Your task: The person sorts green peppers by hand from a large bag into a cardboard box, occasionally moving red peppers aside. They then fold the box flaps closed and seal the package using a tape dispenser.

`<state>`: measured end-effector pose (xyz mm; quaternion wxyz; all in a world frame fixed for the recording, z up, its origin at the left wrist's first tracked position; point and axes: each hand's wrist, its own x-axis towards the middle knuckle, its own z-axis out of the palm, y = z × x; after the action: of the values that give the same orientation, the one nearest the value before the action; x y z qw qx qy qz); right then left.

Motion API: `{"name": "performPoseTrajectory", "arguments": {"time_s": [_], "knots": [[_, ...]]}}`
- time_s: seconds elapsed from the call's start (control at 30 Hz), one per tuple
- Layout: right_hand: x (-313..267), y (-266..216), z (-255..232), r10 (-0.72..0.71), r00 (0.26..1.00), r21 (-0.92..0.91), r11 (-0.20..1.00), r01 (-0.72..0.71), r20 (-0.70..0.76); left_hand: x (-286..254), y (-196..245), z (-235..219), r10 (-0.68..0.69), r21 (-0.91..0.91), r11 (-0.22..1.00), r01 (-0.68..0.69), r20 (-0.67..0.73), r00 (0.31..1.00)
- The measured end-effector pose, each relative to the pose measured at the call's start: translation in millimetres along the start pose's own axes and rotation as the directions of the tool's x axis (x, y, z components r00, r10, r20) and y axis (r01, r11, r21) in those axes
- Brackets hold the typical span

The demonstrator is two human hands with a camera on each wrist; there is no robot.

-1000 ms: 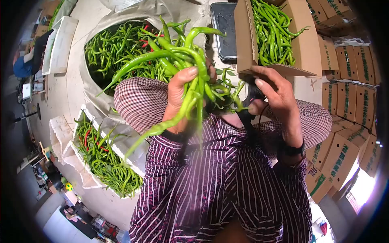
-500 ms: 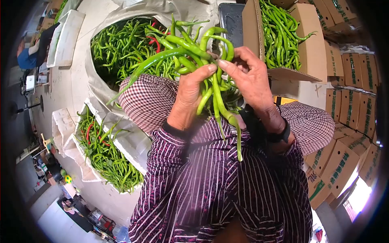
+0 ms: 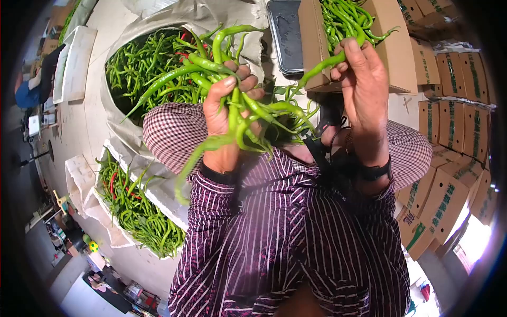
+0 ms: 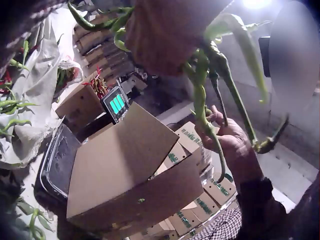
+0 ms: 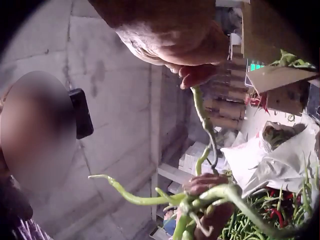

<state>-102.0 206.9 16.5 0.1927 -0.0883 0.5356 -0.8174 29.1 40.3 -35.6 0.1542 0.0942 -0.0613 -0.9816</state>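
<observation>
My left hand grips a bunch of long green chili peppers above my lap, their tips fanning out on both sides of the fist. Between thumb and fingers, my right hand pinches one long green chili pepper at the near edge of an open cardboard box. More green chili peppers lie inside that box. In the right wrist view the pinched pepper hangs from the fingertips. The left wrist view shows the bunch dangling below the left hand.
A large sack full of green and some red chilies lies open at the left. Below it stands a white foam box of chilies. A dark scale platform sits beside the cardboard box, and printed cartons are stacked along the right.
My right hand went from beside the box to the bunch, then back right and up toward the box with one pepper. My left hand still holds the bunch, now a little further left.
</observation>
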Motion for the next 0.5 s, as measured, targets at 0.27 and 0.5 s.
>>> {"name": "performPoseTrajectory", "arguments": {"time_s": [0.27,0.5], "knots": [[58.2,-28.9,-127.1,-0.290,0.941,-0.229,0.941,0.248,-0.174,0.1,11.3,-13.8,0.022,-0.028,0.999,-0.019,0.098,0.995],[-3.1,-35.8,-58.2,-0.566,0.825,-0.961,0.232,0.147,-0.010,-10.9,33.2,-1.9,0.140,0.016,0.990,-0.142,0.118,0.983]]}}
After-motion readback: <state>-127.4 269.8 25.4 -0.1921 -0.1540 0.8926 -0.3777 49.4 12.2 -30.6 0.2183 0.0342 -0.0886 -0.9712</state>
